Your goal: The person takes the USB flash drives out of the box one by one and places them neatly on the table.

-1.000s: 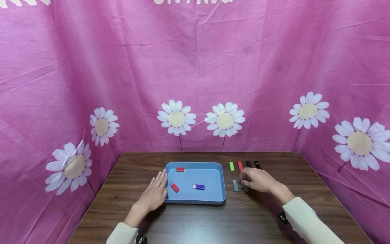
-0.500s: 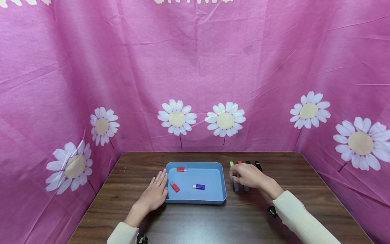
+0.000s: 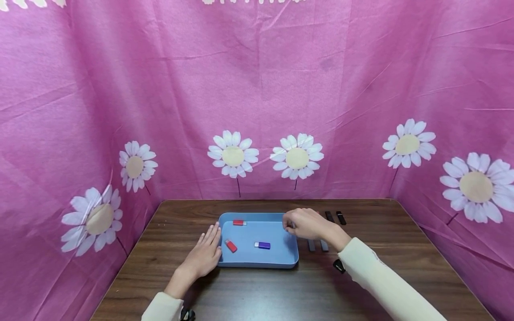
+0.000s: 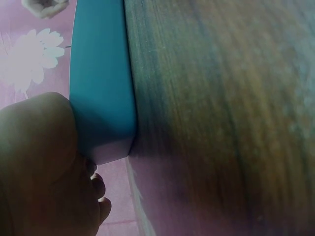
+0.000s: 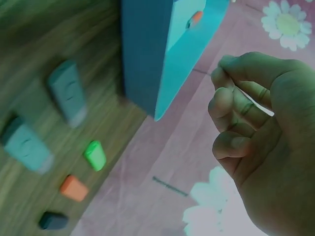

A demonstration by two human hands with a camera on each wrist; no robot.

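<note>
My left hand [image 3: 204, 252] lies with straight fingers along the left side of a blue tray [image 3: 279, 256]. Inside the tray are a purple USB flash drive [image 3: 263, 245] and two red ones, one near the back wall [image 3: 239, 222], the other nearer my left hand [image 3: 230, 245]. My right hand [image 3: 308, 224] is over the tray's right rim, thumb and fingertips pinched together. A small greyish bit of a USB flash drive shows between them in the head view, mostly hidden by the fingers. The right wrist view shows the hand [image 5: 275, 118] raised beside the tray's wall.
On the table right of the tray lie two grey flash drives [image 5: 68, 93], a green one [image 5: 95, 155], a red one [image 5: 74, 188] and two black ones [image 3: 341, 217]. Pink flowered cloth [image 3: 261, 89] surrounds the wooden table [image 3: 257, 294].
My right hand has moved left, from over the grey flash drives to the tray's right rim, fingers pinched. My left hand has stayed in place beside the tray.
</note>
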